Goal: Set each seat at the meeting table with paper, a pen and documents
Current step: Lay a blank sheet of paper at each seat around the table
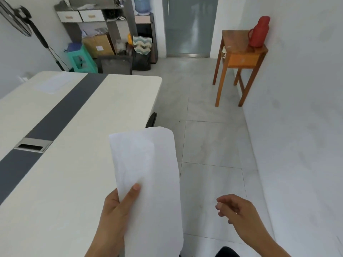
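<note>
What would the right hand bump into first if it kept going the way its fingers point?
Probably the white sheet of paper gripped by the left hand: the right hand has loosely curled fingers pointing leftwards at the sheet's right edge, though depth is unclear.

Small office meeting room: long white bench with grey centre strip and cable hatch; shelving unit with drawers; water dispenser; cardboard box; tiled floor.
</note>
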`<state>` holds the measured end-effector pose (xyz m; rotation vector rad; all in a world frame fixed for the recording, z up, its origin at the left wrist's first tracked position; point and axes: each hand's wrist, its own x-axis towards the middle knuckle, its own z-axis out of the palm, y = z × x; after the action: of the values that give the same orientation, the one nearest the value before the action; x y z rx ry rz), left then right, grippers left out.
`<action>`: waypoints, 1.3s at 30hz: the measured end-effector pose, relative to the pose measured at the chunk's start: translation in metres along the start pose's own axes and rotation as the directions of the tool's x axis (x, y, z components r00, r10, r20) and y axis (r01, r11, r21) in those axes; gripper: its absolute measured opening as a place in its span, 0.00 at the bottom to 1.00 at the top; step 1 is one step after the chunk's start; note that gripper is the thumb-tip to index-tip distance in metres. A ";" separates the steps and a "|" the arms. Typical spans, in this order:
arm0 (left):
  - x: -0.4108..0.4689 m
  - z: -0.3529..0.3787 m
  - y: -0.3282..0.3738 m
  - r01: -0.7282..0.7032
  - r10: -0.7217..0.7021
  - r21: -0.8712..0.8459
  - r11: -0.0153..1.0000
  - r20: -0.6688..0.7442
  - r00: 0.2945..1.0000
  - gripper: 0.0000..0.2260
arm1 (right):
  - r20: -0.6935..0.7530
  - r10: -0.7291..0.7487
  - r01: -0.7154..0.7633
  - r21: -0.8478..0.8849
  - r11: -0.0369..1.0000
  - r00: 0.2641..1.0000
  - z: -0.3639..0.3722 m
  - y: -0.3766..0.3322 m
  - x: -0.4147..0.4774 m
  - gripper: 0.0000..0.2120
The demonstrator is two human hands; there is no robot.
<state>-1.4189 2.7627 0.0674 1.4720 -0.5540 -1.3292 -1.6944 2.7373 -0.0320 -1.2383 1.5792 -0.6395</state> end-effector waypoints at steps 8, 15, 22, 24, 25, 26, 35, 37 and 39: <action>0.092 0.031 0.036 -0.005 0.001 -0.056 0.998 -0.079 0.997 0.13 | 0.173 -0.015 0.012 0.019 1.000 0.985 0.003 -0.049 0.118 0.03; 0.162 0.070 0.071 -0.043 0.013 -0.121 0.992 -0.243 0.970 0.17 | 0.568 0.012 -0.098 0.121 0.988 0.823 0.014 -0.123 0.247 0.18; 0.198 0.092 0.090 -0.115 0.007 -0.221 0.969 -0.438 0.899 0.11 | 0.900 0.013 -0.144 0.056 0.988 0.436 0.038 -0.195 0.341 0.34; 0.199 0.087 0.091 -0.130 -0.017 -0.266 0.955 -0.487 0.873 0.11 | 0.941 0.003 -0.206 0.072 0.976 0.339 0.051 -0.210 0.351 0.29; 0.200 0.082 0.090 -0.139 -0.024 -0.276 0.951 -0.514 0.857 0.11 | 0.955 0.011 -0.243 0.063 0.968 0.295 0.059 -0.215 0.354 0.27; 0.202 0.077 0.089 -0.148 -0.029 -0.281 0.948 -0.540 0.841 0.12 | 0.966 0.027 -0.275 0.046 0.960 0.255 0.068 -0.220 0.357 0.26; 0.218 0.003 0.077 -0.201 0.017 -0.173 0.964 -0.716 0.698 0.10 | 0.904 0.015 0.082 -0.055 0.995 0.427 0.148 -0.275 0.375 0.08; 0.221 -0.012 0.070 -0.200 0.053 -0.109 0.974 -0.746 0.664 0.09 | 0.880 -0.052 0.218 -0.059 0.974 0.471 0.168 -0.292 0.385 0.08; 0.222 -0.028 0.061 -0.183 0.054 -0.075 0.980 -0.787 0.614 0.08 | 0.844 -0.123 0.323 -0.063 0.944 0.523 0.193 -0.303 0.398 0.11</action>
<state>-1.3131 2.5615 0.0196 1.6752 0.0399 -0.4835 -1.3902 2.2968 0.0045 -1.5992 0.6673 0.0406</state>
